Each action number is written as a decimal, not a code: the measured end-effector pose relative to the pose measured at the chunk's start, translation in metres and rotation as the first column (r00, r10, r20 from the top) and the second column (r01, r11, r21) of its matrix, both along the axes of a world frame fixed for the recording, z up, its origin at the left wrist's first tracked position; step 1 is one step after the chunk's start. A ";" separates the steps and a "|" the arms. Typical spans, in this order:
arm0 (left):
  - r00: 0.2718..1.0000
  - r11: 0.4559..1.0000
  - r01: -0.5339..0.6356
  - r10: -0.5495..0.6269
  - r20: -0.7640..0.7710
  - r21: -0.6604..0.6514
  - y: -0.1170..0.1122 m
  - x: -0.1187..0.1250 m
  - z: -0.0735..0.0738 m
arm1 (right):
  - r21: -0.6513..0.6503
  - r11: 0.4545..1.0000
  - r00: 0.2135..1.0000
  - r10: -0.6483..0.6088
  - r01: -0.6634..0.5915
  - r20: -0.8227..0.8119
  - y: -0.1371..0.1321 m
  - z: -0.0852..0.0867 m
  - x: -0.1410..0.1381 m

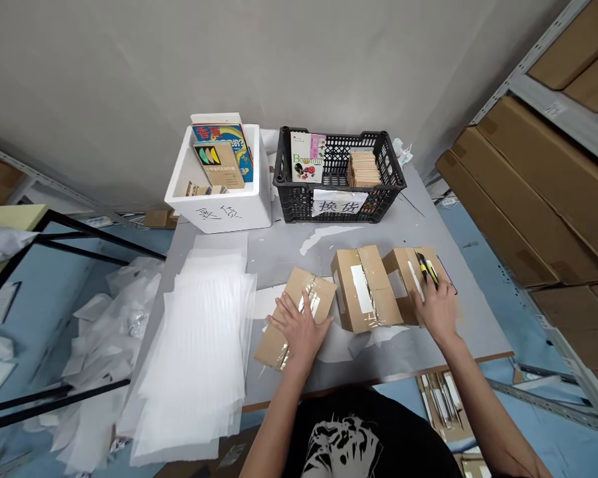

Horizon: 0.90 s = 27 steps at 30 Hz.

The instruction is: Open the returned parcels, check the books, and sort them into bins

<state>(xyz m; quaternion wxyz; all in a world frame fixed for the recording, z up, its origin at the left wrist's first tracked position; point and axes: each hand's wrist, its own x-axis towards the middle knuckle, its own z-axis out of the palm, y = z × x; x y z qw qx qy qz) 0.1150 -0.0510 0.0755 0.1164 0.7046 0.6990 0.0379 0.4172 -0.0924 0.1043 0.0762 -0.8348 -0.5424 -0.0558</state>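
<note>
Three taped cardboard parcels lie in a row on the grey table (299, 249). My left hand (299, 328) rests flat, fingers spread, on the left parcel (295, 315). The middle parcel (366, 289) stands untouched between my hands. My right hand (436, 307) lies on the right parcel (408, 279), its fingers closed round a yellow-and-black utility knife (427, 269) that points away from me across the box top.
A stack of white foam sheets (199, 345) covers the table's left part. At the back stand a white foam box (224, 192) with books and a black plastic crate (339, 176) with books. Cardboard cartons (543, 179) fill shelving on the right. Plastic bags (104, 312) lie on the floor left.
</note>
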 end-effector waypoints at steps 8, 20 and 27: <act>0.998 0.995 -0.028 0.023 -0.052 -0.091 0.008 -0.012 0.006 | -0.137 0.990 0.999 -0.029 0.033 0.035 0.008 -0.016 0.052; 1.000 0.997 0.007 -0.009 0.028 0.075 -0.012 -0.030 -0.001 | -0.115 0.987 0.927 0.061 -0.111 -0.371 0.038 0.004 0.083; 0.995 0.967 -0.026 0.000 0.099 0.255 -0.049 -0.058 -0.003 | -0.021 0.783 0.549 0.416 -0.621 -0.725 0.081 0.071 -0.032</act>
